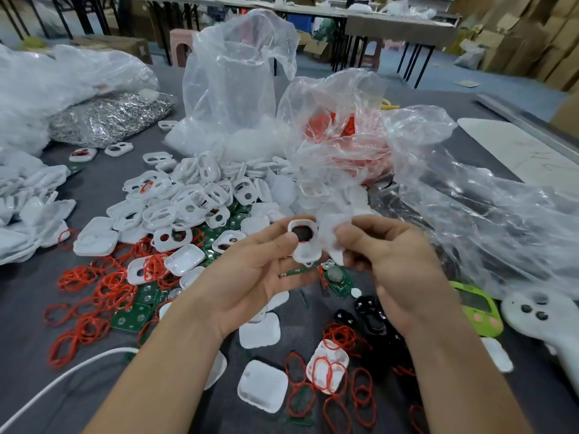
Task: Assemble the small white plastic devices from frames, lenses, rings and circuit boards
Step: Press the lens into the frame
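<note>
Fingers (pixel 277 245) of left hand (pixel 250 277) curled, pinching one white frame (pixel 304 242) above the grey table (pixel 25 339); right hand (pixel 401 270) pinches one blurred pale piece (pixel 329 228) just beside it. Clear bags (pixel 238 73) behind. Frame heap (pixel 188 198), red rings (pixel 103 286) and green boards (pixel 134 314) are past counting. Bare table near left edge.

white frame (pixel 305 245) was part-hidden under left hand (pixel 250 274) thumb, translucent piece (pixel 330 236) pinched by right hand (pixel 398 270) was motion-blurred, circuit board (pixel 337 278) half covered by hands, white cable (pixel 119 350) ran off worktop (pixel 22 294) near left corner, bagged red rings (pixel 341 136) smeared by plastic
</note>
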`<state>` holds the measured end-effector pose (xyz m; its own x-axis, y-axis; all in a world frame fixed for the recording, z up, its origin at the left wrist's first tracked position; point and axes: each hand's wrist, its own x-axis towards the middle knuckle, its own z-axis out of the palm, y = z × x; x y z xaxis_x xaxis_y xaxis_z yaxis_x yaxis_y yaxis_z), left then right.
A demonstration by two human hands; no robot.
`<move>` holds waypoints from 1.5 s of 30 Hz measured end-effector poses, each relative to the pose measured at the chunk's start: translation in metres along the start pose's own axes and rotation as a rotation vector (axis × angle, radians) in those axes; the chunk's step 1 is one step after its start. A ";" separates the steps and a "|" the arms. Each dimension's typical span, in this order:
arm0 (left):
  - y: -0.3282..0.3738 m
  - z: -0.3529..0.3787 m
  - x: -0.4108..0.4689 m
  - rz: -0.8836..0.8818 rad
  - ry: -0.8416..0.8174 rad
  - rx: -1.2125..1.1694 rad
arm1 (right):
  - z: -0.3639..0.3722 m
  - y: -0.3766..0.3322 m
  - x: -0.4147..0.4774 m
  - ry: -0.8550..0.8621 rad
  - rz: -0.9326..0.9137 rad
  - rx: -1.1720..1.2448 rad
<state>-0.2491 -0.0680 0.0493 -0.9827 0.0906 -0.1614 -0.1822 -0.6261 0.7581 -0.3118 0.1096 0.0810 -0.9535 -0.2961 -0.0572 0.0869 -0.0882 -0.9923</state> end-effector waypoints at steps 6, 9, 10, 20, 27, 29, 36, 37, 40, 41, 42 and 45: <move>-0.001 -0.001 0.002 -0.002 -0.025 0.025 | 0.002 0.008 -0.004 -0.024 -0.010 0.007; -0.002 0.000 0.003 -0.005 -0.031 0.034 | 0.000 0.007 -0.006 -0.034 -0.052 0.041; -0.002 0.000 0.004 -0.007 -0.031 0.033 | 0.000 0.007 -0.005 -0.033 -0.070 0.024; -0.002 0.007 0.001 0.015 -0.043 0.032 | 0.005 0.010 -0.009 0.058 -0.208 -0.326; -0.001 0.007 0.001 0.019 -0.042 0.027 | 0.005 0.004 -0.014 0.071 -0.282 -0.450; -0.001 0.007 0.001 0.014 -0.042 0.045 | 0.006 0.003 -0.016 0.065 -0.294 -0.442; -0.001 0.007 0.001 0.007 -0.051 0.029 | 0.012 0.006 -0.018 0.107 -0.341 -0.456; -0.001 0.007 0.001 0.004 -0.053 0.027 | 0.013 0.007 -0.018 0.126 -0.360 -0.480; 0.000 0.007 0.001 -0.001 -0.067 0.021 | 0.015 0.011 -0.017 0.185 -0.397 -0.559; 0.000 0.007 0.000 -0.002 -0.077 0.014 | 0.015 0.011 -0.016 0.186 -0.392 -0.559; 0.001 0.007 0.000 -0.003 -0.094 0.000 | 0.015 0.011 -0.015 0.175 -0.372 -0.530; 0.002 0.007 -0.002 -0.005 -0.144 -0.056 | 0.010 0.007 -0.014 0.126 -0.214 -0.239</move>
<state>-0.2475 -0.0647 0.0557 -0.9770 0.2017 -0.0698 -0.1892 -0.6671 0.7206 -0.2949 0.1035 0.0760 -0.9723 -0.1736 0.1566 -0.1747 0.0940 -0.9801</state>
